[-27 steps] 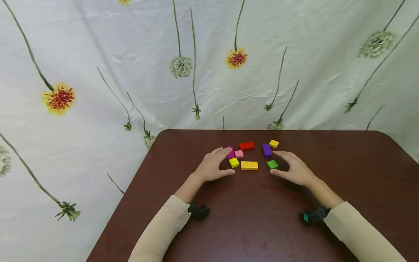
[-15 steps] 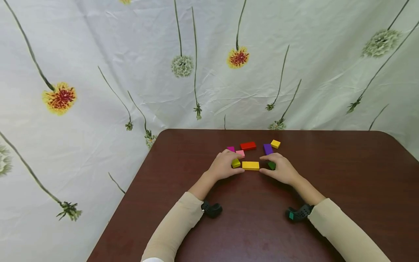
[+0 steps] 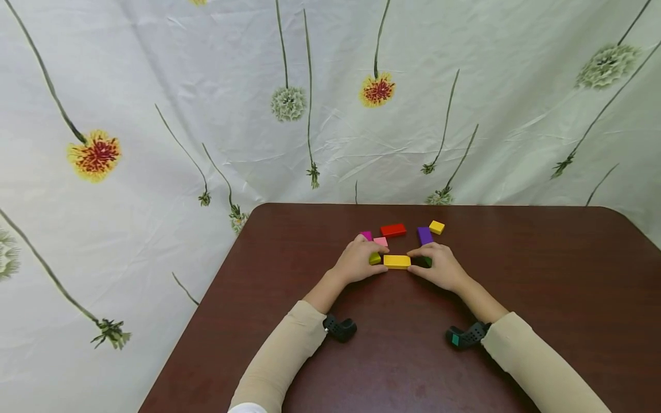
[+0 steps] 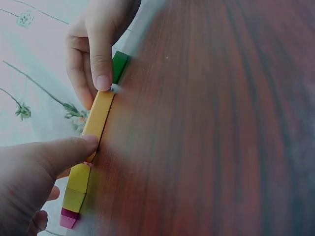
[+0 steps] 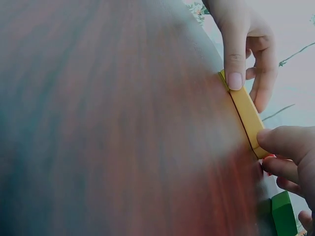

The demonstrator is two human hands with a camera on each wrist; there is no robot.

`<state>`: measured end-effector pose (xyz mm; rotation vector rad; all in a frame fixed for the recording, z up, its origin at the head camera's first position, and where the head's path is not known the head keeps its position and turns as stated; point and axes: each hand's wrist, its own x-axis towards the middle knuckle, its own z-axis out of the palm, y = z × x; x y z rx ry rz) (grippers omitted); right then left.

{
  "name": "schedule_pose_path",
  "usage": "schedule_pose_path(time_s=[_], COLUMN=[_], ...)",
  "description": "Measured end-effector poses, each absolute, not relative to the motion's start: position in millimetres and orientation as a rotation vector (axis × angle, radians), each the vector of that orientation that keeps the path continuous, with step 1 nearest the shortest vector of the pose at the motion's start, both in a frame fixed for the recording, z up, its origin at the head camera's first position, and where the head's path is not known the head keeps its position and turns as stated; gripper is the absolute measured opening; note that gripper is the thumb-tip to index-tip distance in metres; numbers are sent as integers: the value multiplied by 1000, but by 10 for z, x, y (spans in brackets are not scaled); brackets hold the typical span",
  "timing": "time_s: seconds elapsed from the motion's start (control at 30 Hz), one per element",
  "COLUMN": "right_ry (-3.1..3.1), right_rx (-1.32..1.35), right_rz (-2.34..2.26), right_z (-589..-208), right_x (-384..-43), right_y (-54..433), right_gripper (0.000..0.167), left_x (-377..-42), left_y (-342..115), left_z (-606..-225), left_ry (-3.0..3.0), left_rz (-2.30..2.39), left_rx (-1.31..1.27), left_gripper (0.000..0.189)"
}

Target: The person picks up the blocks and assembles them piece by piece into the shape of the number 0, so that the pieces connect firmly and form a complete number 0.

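A long yellow block (image 3: 397, 262) lies crosswise between my two hands. My left hand (image 3: 357, 261) pinches its left end, thumb on the near face and fingers behind. At the other end, my right hand (image 3: 440, 267) pinches it the same way; both thumbs show against the block (image 4: 98, 115) in the left wrist view. Whether it is lifted off the table, I cannot tell. Partly hidden by my left hand is a lime-yellow block (image 3: 374, 258). A green block (image 5: 284, 214) sits beside my right hand, mostly covered in the head view.
Behind my hands lie a pink block (image 3: 380, 241), a magenta block (image 3: 366, 236), a red block (image 3: 393, 230), a purple block (image 3: 424, 235) and a small yellow-orange block (image 3: 436, 227). The brown table (image 3: 542, 275) ends at a flowered curtain (image 3: 217, 86).
Both hands have moved inward from either side of the blocks and now pinch the ends of the long yellow block. The other blocks stay about where they were.
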<state>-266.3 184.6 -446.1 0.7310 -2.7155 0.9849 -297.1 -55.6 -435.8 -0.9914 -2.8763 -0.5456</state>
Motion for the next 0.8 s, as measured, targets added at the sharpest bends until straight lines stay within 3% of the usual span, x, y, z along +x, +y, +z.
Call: schedule_pose_path(time_s=[0.47, 0.8], right_ry=[-2717, -2736], right_rx=[694, 742], right_rz=[1046, 1101], right_z=[-4477, -4377], right_x=[-2684, -2570], right_y=[1875, 1952], right_gripper=[28, 28], left_x=[-2989, -2829], left_y=[-496, -511], left_z=[-4331, -4209], left_ry=[-2854, -2904], left_rz=[-567, -635], left_rx=[-1076, -1094], left_gripper=[32, 33])
